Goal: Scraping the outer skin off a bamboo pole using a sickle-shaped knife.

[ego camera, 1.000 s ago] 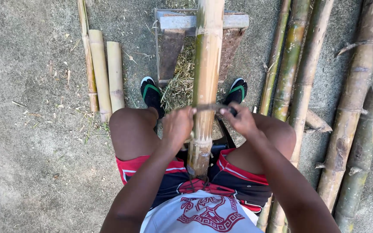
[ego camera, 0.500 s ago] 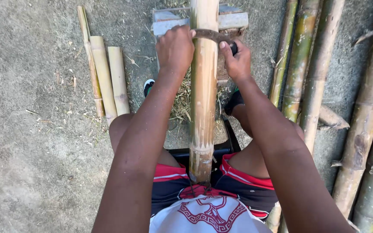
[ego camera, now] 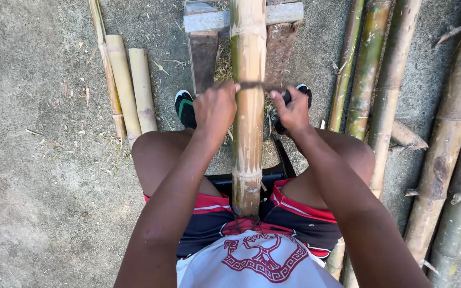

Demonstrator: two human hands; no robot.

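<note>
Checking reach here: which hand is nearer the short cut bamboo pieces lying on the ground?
Left. The left hand is just right of the cut bamboo pieces; the right hand sits beyond the bamboo pole.

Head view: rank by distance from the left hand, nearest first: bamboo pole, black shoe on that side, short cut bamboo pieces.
1. Bamboo pole, touching the left hand, centre.
2. Black shoe, just left of the hand.
3. Short cut bamboo pieces, on the ground, far left.

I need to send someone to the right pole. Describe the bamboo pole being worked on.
Find the grey wooden stand at the top. The thick yellow bamboo pole lies across it, running down between the seated person's knees. Unlike the greener poles at right, both hands hold a dark blade across it.
</note>
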